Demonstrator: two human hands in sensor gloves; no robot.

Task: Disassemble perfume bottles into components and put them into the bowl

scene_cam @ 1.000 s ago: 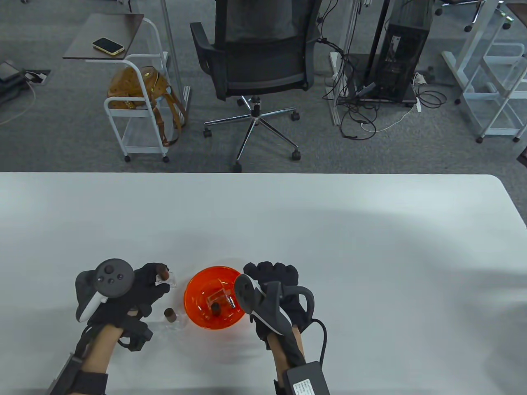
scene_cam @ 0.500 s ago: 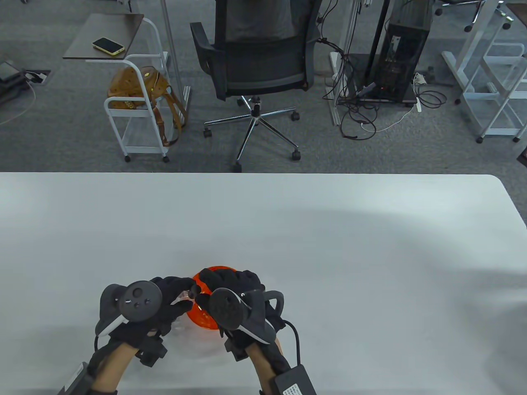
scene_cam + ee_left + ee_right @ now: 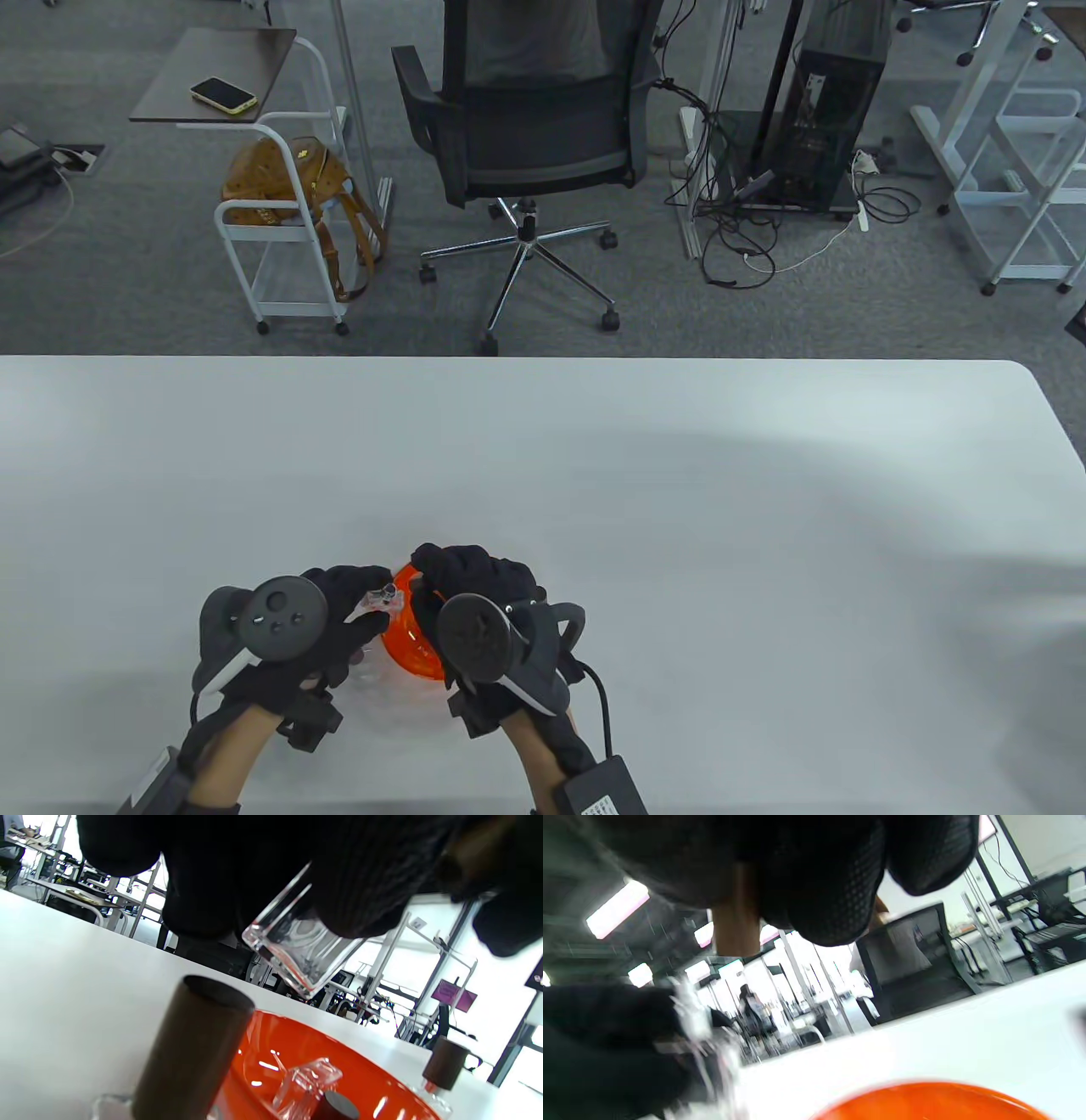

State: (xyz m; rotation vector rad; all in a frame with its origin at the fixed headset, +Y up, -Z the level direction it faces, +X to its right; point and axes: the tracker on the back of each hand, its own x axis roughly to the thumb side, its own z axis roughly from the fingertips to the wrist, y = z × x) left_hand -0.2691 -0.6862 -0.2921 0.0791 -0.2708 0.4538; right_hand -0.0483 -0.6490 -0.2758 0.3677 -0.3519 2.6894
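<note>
White desk [image 3: 594,475], orange bowl [image 3: 407,645] near edge: we should steady the clear bottle [image 3: 297,942], gripped by left hand [image 3: 339,611] fingers above the bowl's left rim, while right hand [image 3: 475,577] fingers, pinching its brown cap [image 3: 736,925], pull straight off.

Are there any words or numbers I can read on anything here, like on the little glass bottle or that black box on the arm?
Nothing here can be read.
White label on the black box strapped to the right forearm: printed lines, too small to read.
Clear square glass perfume bottle in the left hand: no label visible.
Orange glass bowl: no writing.
</note>
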